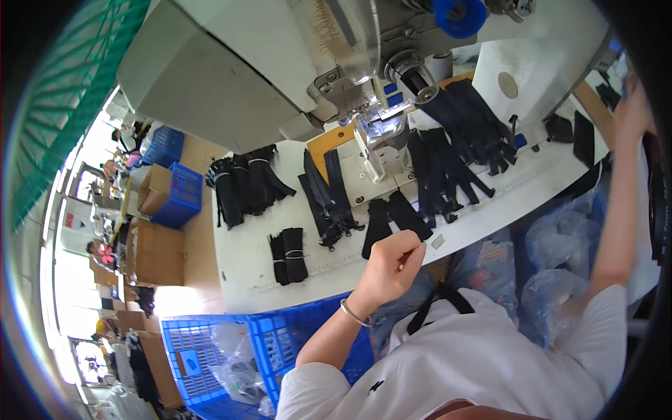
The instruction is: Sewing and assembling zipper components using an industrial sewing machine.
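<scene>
My left hand (394,264), a bangle on its wrist, is closed in a fist over the front edge of the white sewing table (329,273). A tiny pale tip shows at its fingers; I cannot make out what it is. Just beyond the fist lie short black fabric strips (397,215). Black zippers (326,199) lie left of the sewing machine's needle area (378,150), and more black zippers (437,171) fan out to its right. Stretched far to the right, my right hand (633,112) is near dark items at the picture's rim, its fingers unclear.
Tied black bundles (241,183) and a smaller banded bundle (288,255) lie on the table's left part. A blue crate (255,350) with clear plastic bags stands below the left front edge. Filled plastic bags (556,245) sit under the right side. Cartons (155,252) stand on the left.
</scene>
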A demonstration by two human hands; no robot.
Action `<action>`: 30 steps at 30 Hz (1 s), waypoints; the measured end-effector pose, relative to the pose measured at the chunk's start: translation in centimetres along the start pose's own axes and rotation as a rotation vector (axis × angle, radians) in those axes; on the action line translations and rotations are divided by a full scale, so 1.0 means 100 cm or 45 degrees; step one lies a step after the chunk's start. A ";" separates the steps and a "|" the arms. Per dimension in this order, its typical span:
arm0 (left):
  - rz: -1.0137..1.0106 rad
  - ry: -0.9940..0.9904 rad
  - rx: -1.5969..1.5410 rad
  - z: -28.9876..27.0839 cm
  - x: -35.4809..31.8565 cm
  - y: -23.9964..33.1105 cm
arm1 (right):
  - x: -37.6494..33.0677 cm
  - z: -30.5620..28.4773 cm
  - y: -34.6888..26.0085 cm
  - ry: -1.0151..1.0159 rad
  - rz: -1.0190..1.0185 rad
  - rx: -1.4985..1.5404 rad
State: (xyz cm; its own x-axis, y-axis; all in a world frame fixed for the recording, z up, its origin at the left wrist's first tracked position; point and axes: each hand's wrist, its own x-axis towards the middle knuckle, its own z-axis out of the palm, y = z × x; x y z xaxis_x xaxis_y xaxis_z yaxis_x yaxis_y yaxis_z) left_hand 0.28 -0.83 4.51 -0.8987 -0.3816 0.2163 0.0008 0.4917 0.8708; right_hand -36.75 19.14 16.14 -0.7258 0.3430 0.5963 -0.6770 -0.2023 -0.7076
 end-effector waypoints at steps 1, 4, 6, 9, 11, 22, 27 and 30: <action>-0.020 0.046 0.000 0.002 -0.003 -0.004 | -0.116 0.042 -0.049 -0.127 0.228 0.192; 0.024 0.031 -0.103 0.029 0.011 0.000 | -0.195 0.016 -0.049 -1.316 0.704 0.291; 0.089 -0.016 -0.129 0.035 0.015 0.003 | -0.232 0.036 -0.069 -1.635 0.779 0.212; 0.309 0.050 -0.109 0.032 0.013 0.007 | -0.244 0.042 -0.076 -1.598 0.811 0.231; 0.416 0.332 0.124 0.010 0.005 0.017 | -0.244 0.035 -0.075 -1.559 0.761 0.149; 0.854 0.045 0.934 -0.035 0.040 0.003 | -0.241 -0.007 -0.057 -1.719 0.466 -0.114; 0.704 0.097 0.655 -0.009 0.002 -0.039 | -0.252 -0.024 -0.028 -1.990 0.370 -0.260; 0.650 0.366 0.571 -0.039 0.017 -0.031 | -0.248 -0.007 -0.022 -1.659 0.409 -0.052</action>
State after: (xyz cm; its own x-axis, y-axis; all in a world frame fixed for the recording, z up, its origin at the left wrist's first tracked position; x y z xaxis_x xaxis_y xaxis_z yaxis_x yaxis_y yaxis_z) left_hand 0.42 -6.05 3.86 -0.6841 -0.1793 0.7070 0.1533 0.9123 0.3798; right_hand -17.22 11.75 2.65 -0.4529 -0.8358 0.3102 -0.4683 -0.0731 -0.8805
